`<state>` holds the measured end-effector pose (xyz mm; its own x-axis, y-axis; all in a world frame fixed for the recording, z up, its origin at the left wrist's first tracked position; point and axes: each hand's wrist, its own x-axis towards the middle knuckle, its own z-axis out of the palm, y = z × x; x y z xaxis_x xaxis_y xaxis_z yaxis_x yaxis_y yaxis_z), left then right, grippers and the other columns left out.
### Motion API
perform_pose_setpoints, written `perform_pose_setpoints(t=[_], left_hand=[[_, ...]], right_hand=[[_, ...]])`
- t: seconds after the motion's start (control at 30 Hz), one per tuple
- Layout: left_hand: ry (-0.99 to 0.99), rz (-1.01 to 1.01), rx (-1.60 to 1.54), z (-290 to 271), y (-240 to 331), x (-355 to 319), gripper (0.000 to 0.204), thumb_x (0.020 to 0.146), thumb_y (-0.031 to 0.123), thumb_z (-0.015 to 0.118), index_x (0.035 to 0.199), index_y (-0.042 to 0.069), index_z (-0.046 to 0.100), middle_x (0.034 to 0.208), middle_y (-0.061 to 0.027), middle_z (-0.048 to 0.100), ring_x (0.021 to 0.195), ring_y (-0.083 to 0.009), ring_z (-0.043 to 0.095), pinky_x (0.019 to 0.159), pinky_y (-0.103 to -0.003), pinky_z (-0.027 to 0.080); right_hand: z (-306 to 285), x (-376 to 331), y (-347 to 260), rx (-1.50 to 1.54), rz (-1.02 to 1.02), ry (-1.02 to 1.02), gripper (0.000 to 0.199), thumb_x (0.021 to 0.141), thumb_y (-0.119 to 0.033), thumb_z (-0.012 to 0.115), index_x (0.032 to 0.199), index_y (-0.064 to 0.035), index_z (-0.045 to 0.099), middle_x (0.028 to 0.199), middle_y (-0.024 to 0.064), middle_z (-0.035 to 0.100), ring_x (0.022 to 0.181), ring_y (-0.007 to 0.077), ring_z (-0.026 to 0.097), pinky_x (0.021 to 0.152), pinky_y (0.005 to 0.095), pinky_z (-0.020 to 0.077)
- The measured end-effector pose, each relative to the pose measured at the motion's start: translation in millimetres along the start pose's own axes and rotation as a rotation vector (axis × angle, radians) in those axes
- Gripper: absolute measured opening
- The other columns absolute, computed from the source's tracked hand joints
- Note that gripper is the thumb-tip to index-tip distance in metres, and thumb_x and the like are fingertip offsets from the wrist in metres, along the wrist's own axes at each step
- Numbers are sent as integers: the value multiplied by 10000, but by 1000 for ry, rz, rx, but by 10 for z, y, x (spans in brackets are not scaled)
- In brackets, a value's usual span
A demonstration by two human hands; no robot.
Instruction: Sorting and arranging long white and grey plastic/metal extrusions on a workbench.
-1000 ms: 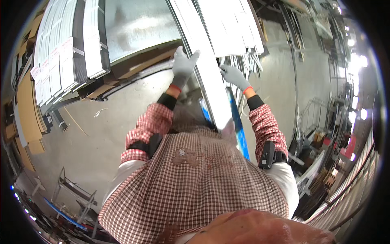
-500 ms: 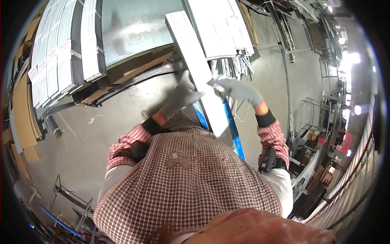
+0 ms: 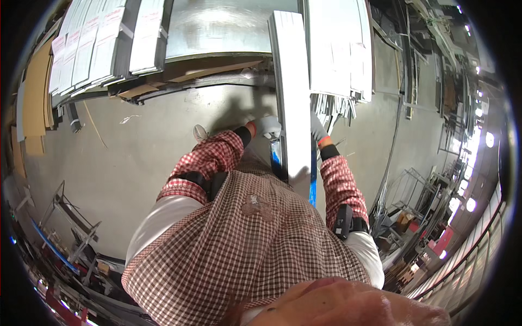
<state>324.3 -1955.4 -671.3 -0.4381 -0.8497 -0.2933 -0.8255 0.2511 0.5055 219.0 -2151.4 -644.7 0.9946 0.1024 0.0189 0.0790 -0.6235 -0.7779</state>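
A long, narrow stack of white panels (image 3: 296, 98) stretches away from in front of my apron, with a dark left side. My left hand (image 3: 267, 126), in a grey glove with a red cuff, is closed against the stack's left edge, fingers curled down. On the opposite edge, my right hand (image 3: 317, 128), gloved alike, grips the side; its fingers are partly hidden by the panels. Beneath the near end run blue supports (image 3: 313, 182), one showing on each side.
A wider pile of white panels (image 3: 337, 49) lies just right of the stack. Strapped white bundles (image 3: 147, 38) and brown cardboard sheets (image 3: 35, 92) stand at the far left. A grey metal sheet (image 3: 217, 27) lies between. Thin strips (image 3: 337, 108) hang below the right pile.
Both hands have come down from above the white stack to its two sides. My view has shifted, so the stack appears farther right and straighter.
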Motion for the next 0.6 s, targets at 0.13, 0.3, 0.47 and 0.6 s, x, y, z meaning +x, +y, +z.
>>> perform_pose_setpoints(t=[0.13,0.3,0.47,0.6], left_hand=[[631,-184,-553,591,137,-281,201,855,254,568,816,60,599,747,-39,590,634,-161,549,576,-325,456],[786,-293,-1428,521,265,-714,386,824,353,621,1089,74,597,893,-94,644,725,-197,625,700,-312,508],[649,-453,-580,-835,730,158,231,826,259,600,1009,126,646,741,-118,656,609,-231,629,606,-321,510],[789,-555,-392,-759,846,228,204,776,226,583,942,108,591,651,-72,631,615,-269,644,535,-362,491]], right_hand=[[-132,187,-1283,175,555,525,406,791,-74,636,1170,9,518,1061,145,587,782,128,570,619,258,467],[100,-103,-1804,-687,491,120,877,692,-305,731,1348,69,284,1273,366,376,1167,403,439,975,443,363],[127,-347,-1282,44,328,389,844,694,-251,748,1358,18,302,1299,242,413,1219,342,403,1030,431,301],[-635,-383,-1867,815,461,642,497,802,-130,655,1205,31,411,1077,140,544,852,205,577,730,336,478]])
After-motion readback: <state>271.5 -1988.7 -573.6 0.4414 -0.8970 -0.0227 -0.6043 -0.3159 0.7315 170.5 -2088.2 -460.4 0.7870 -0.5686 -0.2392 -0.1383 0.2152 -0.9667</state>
